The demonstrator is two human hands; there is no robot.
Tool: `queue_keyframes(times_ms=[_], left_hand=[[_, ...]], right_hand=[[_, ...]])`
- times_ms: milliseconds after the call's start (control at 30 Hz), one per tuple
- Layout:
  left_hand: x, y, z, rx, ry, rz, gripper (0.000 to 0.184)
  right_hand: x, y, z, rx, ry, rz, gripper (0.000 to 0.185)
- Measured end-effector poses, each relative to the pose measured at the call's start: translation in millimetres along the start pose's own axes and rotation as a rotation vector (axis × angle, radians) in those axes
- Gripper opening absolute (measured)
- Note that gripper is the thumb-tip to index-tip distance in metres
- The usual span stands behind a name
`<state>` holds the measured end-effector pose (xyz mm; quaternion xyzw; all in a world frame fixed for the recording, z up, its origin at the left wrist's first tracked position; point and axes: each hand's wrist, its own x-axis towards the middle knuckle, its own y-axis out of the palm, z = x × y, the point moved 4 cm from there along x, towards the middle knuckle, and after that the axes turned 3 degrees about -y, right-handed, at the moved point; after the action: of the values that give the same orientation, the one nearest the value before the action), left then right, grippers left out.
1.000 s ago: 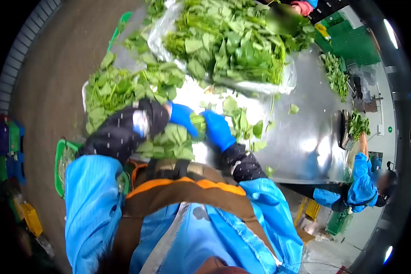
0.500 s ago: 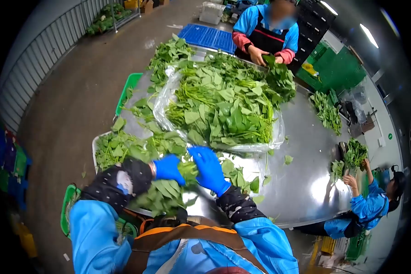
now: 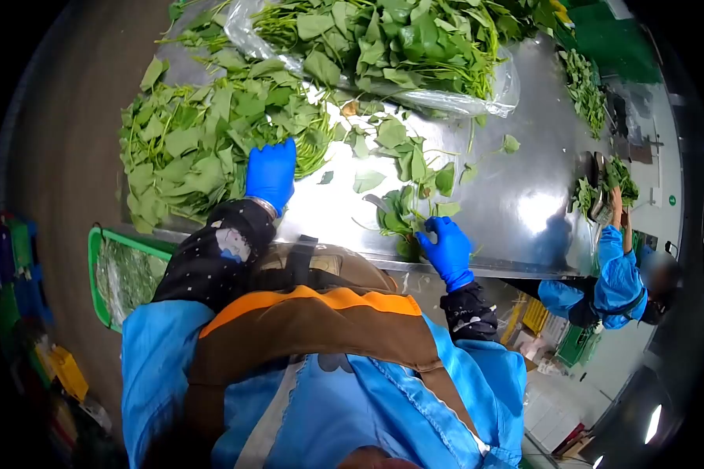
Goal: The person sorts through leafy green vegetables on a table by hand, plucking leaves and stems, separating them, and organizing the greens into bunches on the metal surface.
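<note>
My left hand (image 3: 271,177), in a blue glove, rests at the near right side of a heap of leafy greens (image 3: 184,148). Its fingers look curled and partly hidden against the leaves; whether they grip any stems does not show clearly. Pale green stems fan out just right of it. My right hand (image 3: 447,248), also blue-gloved, is low over the table's near edge. Its fingers are bent but apart, beside a small loose bunch of leaves (image 3: 397,219). More scattered leaves (image 3: 403,150) lie between the hands and the large pile.
A large pile of greens (image 3: 399,39) lies on clear plastic sheeting (image 3: 446,102) on the metal table (image 3: 516,211). At lower left stands a green-rimmed basket (image 3: 95,273) with plastic-covered contents. A co-worker (image 3: 622,273) handles greens at the right end.
My hands have moved apart, from a bunch of greens between them. The left is now at the left heap, the right by loose leaves near the edge. My view has tipped down.
</note>
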<state>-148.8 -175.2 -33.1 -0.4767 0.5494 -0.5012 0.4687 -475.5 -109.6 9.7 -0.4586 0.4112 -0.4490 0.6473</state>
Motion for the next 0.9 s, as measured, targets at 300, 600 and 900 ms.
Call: queue_keyframes(times_ms=[300, 600, 900], left_hand=[[-5, 2, -1, 0.045, -0.015, -0.063, 0.048], [-15, 7, -1, 0.005, -0.008, -0.095, 0.049], [-16, 12, -5, 0.106, -0.051, -0.107, 0.047]], right_hand=[[-10, 41, 4, -0.087, -0.03, 0.194, 0.035], [19, 16, 32, 0.57, 0.159, 0.097, 0.035], [77, 56, 86, 1.196, 0.207, 0.31, 0.034]])
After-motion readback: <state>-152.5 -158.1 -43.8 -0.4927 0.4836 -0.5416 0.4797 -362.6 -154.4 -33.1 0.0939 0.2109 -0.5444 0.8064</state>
